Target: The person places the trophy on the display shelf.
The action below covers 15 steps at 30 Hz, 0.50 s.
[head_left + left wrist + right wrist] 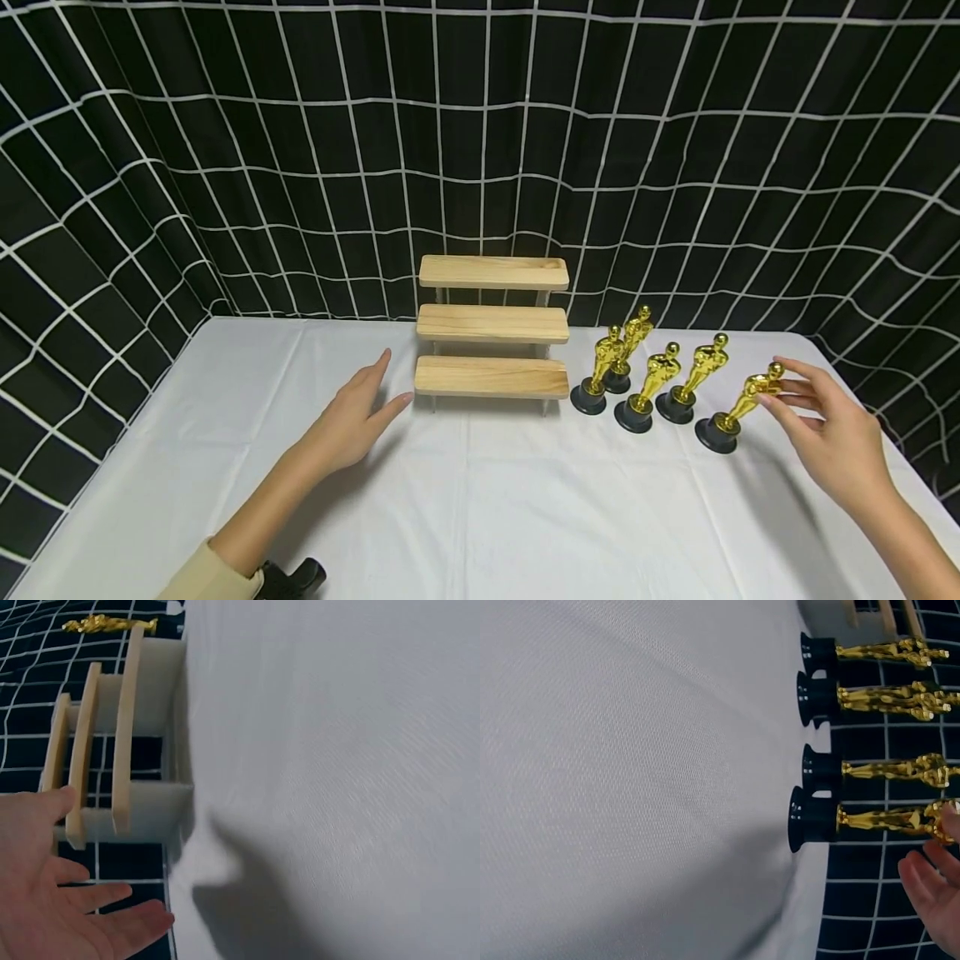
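My right hand is at the upper body of the rightmost gold statuette trophy, thumb on one side and fingers on the other, pinching it near the head and chest. That trophy stands upright on its round black base; in the right wrist view my fingers show beside its gold figure. My left hand holds nothing. It hovers with thumb and fingers spread, just left of a three-step wooden display stand. In the left wrist view the left thumb overlaps the stand's shelves.
Several more gold trophies stand in a group between the stand and my right hand. A white cloth covers the table. Behind and at both sides hangs a black curtain with a white grid.
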### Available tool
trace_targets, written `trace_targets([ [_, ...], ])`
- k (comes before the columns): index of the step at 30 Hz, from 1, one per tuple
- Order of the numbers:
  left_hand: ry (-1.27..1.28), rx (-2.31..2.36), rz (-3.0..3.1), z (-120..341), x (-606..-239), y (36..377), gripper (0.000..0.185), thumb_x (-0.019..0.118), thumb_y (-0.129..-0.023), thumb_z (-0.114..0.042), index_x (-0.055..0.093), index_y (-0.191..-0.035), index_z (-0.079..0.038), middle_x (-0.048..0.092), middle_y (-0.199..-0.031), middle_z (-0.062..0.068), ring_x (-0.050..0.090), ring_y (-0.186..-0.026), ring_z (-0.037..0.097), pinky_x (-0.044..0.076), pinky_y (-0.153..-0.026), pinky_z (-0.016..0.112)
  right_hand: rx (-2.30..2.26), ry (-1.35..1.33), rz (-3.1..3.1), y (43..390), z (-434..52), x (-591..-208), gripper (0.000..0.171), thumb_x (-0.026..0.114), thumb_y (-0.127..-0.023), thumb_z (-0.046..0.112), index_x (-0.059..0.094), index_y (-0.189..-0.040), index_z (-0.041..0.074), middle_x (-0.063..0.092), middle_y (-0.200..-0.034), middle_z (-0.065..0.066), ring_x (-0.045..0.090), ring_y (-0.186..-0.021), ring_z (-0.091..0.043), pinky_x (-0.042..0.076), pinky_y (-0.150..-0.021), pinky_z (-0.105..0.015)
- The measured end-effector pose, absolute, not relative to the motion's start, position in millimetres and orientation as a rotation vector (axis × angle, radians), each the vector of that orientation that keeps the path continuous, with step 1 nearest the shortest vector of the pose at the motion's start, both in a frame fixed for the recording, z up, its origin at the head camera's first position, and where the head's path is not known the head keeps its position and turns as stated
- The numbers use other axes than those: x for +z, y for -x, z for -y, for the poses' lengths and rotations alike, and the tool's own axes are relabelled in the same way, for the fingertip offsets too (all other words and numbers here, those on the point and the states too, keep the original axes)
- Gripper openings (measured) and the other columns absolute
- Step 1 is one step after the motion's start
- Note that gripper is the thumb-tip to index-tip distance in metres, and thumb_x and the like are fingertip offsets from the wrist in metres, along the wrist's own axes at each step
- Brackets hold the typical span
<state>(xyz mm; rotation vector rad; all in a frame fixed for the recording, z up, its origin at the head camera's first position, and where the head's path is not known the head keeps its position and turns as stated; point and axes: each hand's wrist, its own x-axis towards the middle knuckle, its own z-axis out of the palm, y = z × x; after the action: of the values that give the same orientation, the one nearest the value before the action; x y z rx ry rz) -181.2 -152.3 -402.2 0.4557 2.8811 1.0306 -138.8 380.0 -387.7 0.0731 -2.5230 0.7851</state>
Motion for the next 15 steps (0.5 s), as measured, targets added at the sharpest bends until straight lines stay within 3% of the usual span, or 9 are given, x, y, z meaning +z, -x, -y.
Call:
trace_targets([
  [2,-0.441,1.082,-2.841,149.2,-402.7,183.6,0.077,0.05,-0.112,-0.041,0.019,-0.165,0.006,0.034,-0.164,0.033,0.032,-0.153,0.048,0.029,-0.13,0.064,0.802,-0.074,2.505,139.9,-379.9,-388.4,0.049,0.076,-0.095,-0.003,0.058,-0.141,-0.004,0.078,-0.104,0.001,0.04,-0.092,0.036,0.044,-0.07,0.011],
  [4,-0.418,1.146,-2.798,145.6,-402.7,185.8,0.076,0.049,-0.112,-0.039,0.02,-0.164,0.007,0.037,-0.162,0.034,0.039,-0.149,0.05,0.033,-0.128,0.065,0.822,-0.077,2.487,140.6,-379.7,-388.8,0.048,0.076,-0.094,-0.004,0.059,-0.139,-0.004,0.065,-0.102,0.031,0.042,-0.093,0.035,0.044,-0.071,0.01],
  [6,-0.388,1.212,-2.762,141.8,-402.6,188.2,0.073,0.048,-0.113,-0.038,0.023,-0.163,0.009,0.043,-0.158,0.035,0.049,-0.141,0.05,0.041,-0.123,0.064,0.836,-0.075,2.475,141.3,-379.2,-388.9,0.046,0.075,-0.094,-0.005,0.059,-0.137,-0.005,0.045,-0.105,0.048,0.043,-0.093,0.034,0.044,-0.072,0.01],
  [7,-0.369,1.246,-2.744,139.9,-402.8,189.5,0.072,0.048,-0.113,-0.037,0.024,-0.163,0.009,0.046,-0.155,0.034,0.054,-0.137,0.05,0.046,-0.12,0.063,0.843,-0.074,2.474,141.7,-378.7,-389.0,0.046,0.075,-0.094,-0.005,0.059,-0.137,-0.005,0.042,-0.104,0.051,0.043,-0.093,0.034,0.044,-0.072,0.01],
  [10,-0.297,1.33,-2.693,134.8,-404.0,193.7,0.067,0.048,-0.113,-0.035,0.029,-0.162,0.007,0.053,-0.151,0.031,0.064,-0.125,0.046,0.058,-0.107,0.057,0.842,-0.057,2.482,142.8,-375.8,-388.7,0.047,0.073,-0.095,-0.007,0.058,-0.139,-0.005,0.058,-0.106,0.033,0.043,-0.093,0.033,0.045,-0.072,0.01],
  [12,-0.251,1.384,-2.661,132.1,-405.5,196.7,0.065,0.048,-0.113,-0.033,0.031,-0.162,0.006,0.056,-0.149,0.03,0.068,-0.118,0.044,0.063,-0.1,0.052,0.844,-0.044,2.489,143.4,-373.3,-388.5,0.049,0.073,-0.095,-0.008,0.057,-0.141,-0.004,0.069,-0.107,0.008,0.043,-0.091,0.033,0.045,-0.072,0.01],
  [15,-0.195,1.489,-2.603,127.6,-407.7,200.1,0.061,0.05,-0.112,-0.028,0.033,-0.161,0.005,0.057,-0.146,0.03,0.071,-0.112,0.043,0.068,-0.093,0.045,0.847,-0.026,2.496,143.8,-370.0,-387.6,0.051,0.072,-0.095,-0.009,0.055,-0.143,-0.003,0.068,-0.113,-0.028,0.042,-0.089,0.033,0.046,-0.071,0.01],
])
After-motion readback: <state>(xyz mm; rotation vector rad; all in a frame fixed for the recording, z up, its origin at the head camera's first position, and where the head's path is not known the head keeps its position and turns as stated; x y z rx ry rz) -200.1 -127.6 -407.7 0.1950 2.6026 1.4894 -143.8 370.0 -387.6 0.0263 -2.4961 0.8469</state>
